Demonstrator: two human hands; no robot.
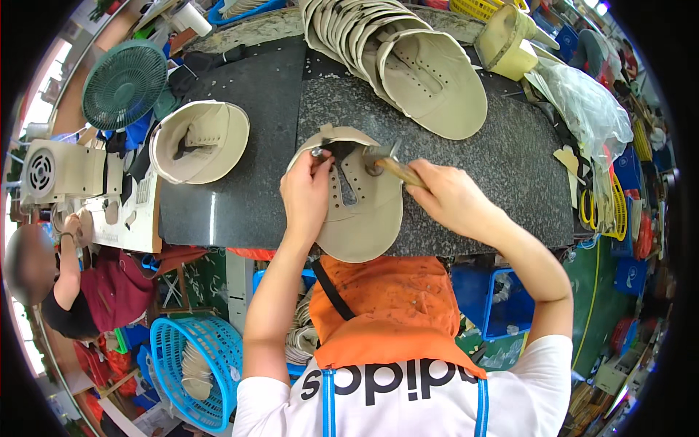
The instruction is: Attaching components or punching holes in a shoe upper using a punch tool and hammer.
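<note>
On the dark stone worktop point(240, 175) in front of me lies a beige shoe upper point(368, 218), its rounded toe toward me and two rows of eyelet holes running up its middle. My left hand point(306, 197) is closed at its left side, pinching a short metal punch-like tool point(317, 152) over the upper's dark-marked far part. My right hand point(448, 197) grips the wooden handle of a hammer point(380, 154). The hammer's metal head is over the upper, just right of the eyelets; whether it touches cannot be made out.
Stacked shoe uppers point(437, 95) lie at the back; another upper point(200, 142) sits left. A yellowish container point(506, 44) and clear plastic bag point(590, 109) are at the back right. Leftward are a green fan point(125, 84) and a person point(102, 291). A blue basket point(164, 357) holds more uppers below.
</note>
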